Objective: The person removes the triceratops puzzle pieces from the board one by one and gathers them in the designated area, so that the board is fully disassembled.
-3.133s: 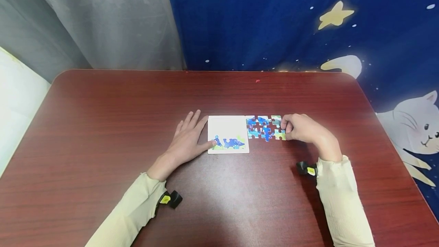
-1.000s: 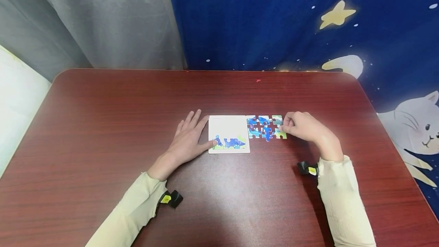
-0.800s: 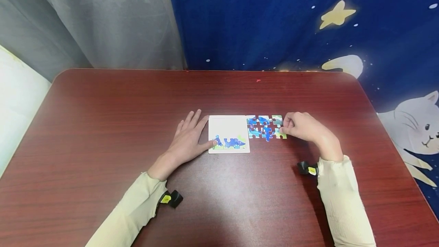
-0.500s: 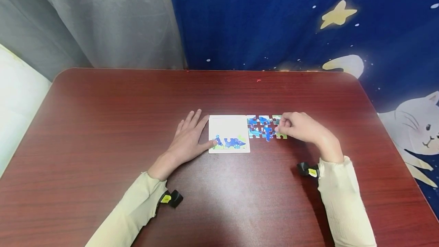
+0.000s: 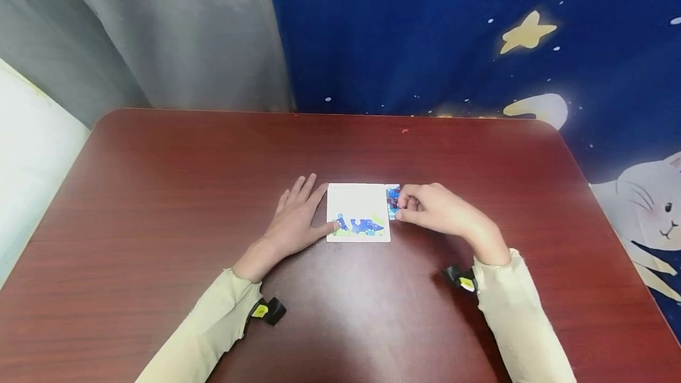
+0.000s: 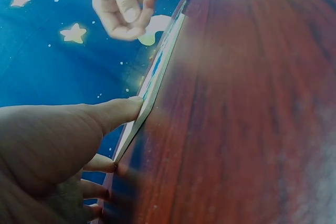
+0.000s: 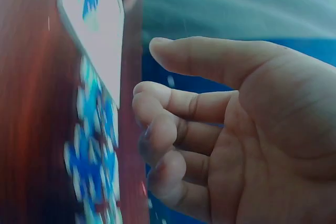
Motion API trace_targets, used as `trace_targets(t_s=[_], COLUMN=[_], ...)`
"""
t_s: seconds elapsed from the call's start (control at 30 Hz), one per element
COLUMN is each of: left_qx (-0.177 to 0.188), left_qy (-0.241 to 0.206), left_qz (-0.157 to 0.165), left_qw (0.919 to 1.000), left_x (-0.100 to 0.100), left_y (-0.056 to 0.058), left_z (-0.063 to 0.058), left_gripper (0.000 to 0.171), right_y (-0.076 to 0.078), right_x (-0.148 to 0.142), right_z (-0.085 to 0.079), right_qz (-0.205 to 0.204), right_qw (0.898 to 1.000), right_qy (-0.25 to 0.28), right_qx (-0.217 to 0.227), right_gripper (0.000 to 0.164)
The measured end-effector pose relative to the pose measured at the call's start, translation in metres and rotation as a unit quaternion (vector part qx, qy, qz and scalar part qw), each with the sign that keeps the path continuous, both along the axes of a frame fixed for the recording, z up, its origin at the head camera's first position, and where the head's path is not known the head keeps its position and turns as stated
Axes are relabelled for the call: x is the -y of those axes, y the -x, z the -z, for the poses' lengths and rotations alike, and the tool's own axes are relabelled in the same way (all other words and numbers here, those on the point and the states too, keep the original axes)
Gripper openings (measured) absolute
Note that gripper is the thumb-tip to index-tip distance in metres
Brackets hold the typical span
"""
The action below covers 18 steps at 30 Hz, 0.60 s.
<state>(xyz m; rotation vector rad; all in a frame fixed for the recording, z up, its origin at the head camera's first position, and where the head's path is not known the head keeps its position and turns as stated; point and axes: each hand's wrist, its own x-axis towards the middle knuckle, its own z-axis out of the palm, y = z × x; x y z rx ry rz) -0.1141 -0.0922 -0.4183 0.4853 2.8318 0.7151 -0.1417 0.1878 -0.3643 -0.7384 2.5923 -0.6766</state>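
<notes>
A square white puzzle tray (image 5: 357,201) lies on the table, with several blue and green jigsaw pieces (image 5: 366,227) fitted along its near side. My left hand (image 5: 289,232) rests at the tray's left side with fingers spread; its thumb (image 6: 118,114) lies on the tray's edge in the left wrist view. Loose puzzle pieces (image 7: 94,166) lie in rows against the tray's right side. Over them hovers my right hand (image 5: 444,211), hiding most of them from the head view. Its fingers are loosely bent and the thumb stands apart, with nothing between them in the right wrist view.
The brown wooden table (image 5: 186,182) spreads wide around the tray. A grey curtain (image 5: 181,34) and a blue curtain (image 5: 383,34) with stars and a cat hang behind its far edge. A small red mark (image 5: 405,130) shows near that edge.
My right hand has moved left from the outer loose pieces to close by the tray's right edge, covering most of the pieces. The left hand and tray have kept their places.
</notes>
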Motion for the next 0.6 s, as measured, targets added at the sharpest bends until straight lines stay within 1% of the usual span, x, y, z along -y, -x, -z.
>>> trace_targets(t_s=[0.17, 0.27, 0.4, 0.5, 0.6], left_qx=[0.003, 0.002, 0.000, -0.004, -0.004], left_qy=[0.000, 0.000, -0.002, -0.005, -0.007], left_qz=[-0.005, -0.005, -0.002, 0.001, 0.001], left_qw=[1.0000, 1.0000, 1.0000, 1.0000, 1.0000], left_x=[0.000, 0.000, 0.000, 0.000, 0.001], left_y=[-0.001, -0.001, -0.001, -0.001, -0.002], left_z=[0.001, 0.003, 0.003, 0.002, 0.001], left_gripper=[0.081, 0.081, 0.080, 0.080, 0.080], right_y=[-0.006, -0.009, -0.013, -0.016, -0.018], right_x=[0.038, 0.062, 0.085, 0.094, 0.099], right_z=[0.002, 0.003, 0.006, 0.009, 0.012], right_qz=[-0.051, -0.072, -0.094, -0.099, -0.092], right_qw=[0.999, 0.997, 0.994, 0.993, 0.993], right_qy=[-0.005, -0.019, -0.050, -0.061, -0.065], right_qx=[-0.016, -0.023, -0.032, -0.029, -0.028], right_gripper=[0.018, 0.021, 0.017, 0.014, 0.015])
